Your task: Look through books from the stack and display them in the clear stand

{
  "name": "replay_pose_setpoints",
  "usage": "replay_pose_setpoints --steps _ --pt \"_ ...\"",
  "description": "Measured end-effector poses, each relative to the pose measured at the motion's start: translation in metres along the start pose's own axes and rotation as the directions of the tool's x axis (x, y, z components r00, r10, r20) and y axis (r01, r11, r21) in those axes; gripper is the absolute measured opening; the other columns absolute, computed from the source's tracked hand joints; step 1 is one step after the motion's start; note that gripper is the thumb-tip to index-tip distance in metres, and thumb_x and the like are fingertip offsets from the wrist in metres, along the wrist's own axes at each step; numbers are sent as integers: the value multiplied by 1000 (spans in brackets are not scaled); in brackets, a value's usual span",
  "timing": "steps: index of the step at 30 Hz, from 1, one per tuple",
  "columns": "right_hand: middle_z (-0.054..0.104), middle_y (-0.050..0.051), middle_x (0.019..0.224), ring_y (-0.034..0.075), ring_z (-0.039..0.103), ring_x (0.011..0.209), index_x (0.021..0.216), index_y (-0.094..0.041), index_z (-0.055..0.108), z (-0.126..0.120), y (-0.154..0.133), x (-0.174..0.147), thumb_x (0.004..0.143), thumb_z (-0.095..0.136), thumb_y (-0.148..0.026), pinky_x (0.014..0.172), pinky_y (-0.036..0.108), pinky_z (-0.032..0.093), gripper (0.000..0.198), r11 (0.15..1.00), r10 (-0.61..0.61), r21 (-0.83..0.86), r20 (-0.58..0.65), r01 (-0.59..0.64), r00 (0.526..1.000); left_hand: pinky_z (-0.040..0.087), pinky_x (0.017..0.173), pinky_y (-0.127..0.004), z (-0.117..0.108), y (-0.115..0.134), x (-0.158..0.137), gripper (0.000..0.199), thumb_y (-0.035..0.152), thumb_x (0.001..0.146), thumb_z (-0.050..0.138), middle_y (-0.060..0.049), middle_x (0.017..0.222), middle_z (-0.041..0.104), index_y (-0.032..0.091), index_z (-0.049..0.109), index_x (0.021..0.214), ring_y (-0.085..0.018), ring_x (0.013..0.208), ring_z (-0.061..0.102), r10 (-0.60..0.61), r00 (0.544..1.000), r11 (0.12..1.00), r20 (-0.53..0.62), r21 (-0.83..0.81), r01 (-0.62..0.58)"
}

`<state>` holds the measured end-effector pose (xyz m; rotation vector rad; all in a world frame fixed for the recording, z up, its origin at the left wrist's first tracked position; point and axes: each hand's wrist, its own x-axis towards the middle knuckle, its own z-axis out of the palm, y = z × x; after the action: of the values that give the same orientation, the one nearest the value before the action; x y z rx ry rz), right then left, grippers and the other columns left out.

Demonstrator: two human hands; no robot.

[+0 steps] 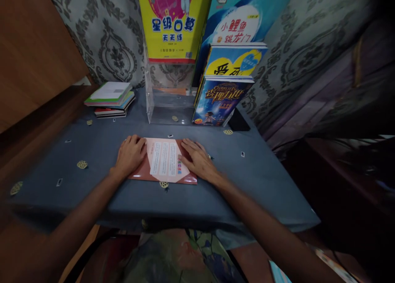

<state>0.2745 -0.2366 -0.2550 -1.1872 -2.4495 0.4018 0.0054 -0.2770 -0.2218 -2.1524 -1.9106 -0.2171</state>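
A thin book with a reddish-brown and pale pink cover lies flat on the blue-grey tablecloth, its printed text turned sideways. Over its left side rests my left hand, palm down, fingers slightly bent near the upper left corner. My right hand lies on the right side, fingers stretched toward the upper right corner and the thumb reaching onto the printed area. Neither hand lifts the book. Behind it stands a clear acrylic rack, with a blue book upright at its right side.
Several books form a stack at the back left. The rack area also bears a yellow workbook, a yellow-and-blue book and a teal book. A black flat object lies right of them. Patterned curtain hangs behind.
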Motion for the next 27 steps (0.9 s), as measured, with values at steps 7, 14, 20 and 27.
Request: replay_pose_setpoints --steps 7,14,20,27 --pt "56 16 145 29 49 138 135 -15 60 0 10 3 94 52 -34 115 54 36 46 995 -34 91 -84 42 996 47 84 -44 4 -4 -2 32 28 99 42 -15 110 64 16 68 113 -31 102 58 -2 1000 999 -25 -51 1" --pt "59 16 141 28 54 134 131 -14 63 2 13 6 93 54 -28 113 52 40 42 992 -52 109 -123 65 991 45 97 -46 5 -9 -2 33 29 100 41 -14 115 67 16 69 111 -28 107 60 277 955 932 -108 -210 -294" --pt "58 16 143 27 52 135 133 -13 62 -2 9 6 92 53 -26 114 51 40 43 995 -45 82 -98 53 994 42 105 -47 0 -9 -6 50 51 97 47 -14 134 59 17 60 132 -28 121 55 438 898 841 -37 -335 -424" --pt "58 15 144 27 51 136 134 -13 61 0 8 5 92 54 -28 114 51 39 45 997 -26 65 -114 34 993 36 112 -50 -2 -5 -13 60 55 95 52 -17 146 50 18 50 143 -30 136 45 436 898 867 60 -298 -400"
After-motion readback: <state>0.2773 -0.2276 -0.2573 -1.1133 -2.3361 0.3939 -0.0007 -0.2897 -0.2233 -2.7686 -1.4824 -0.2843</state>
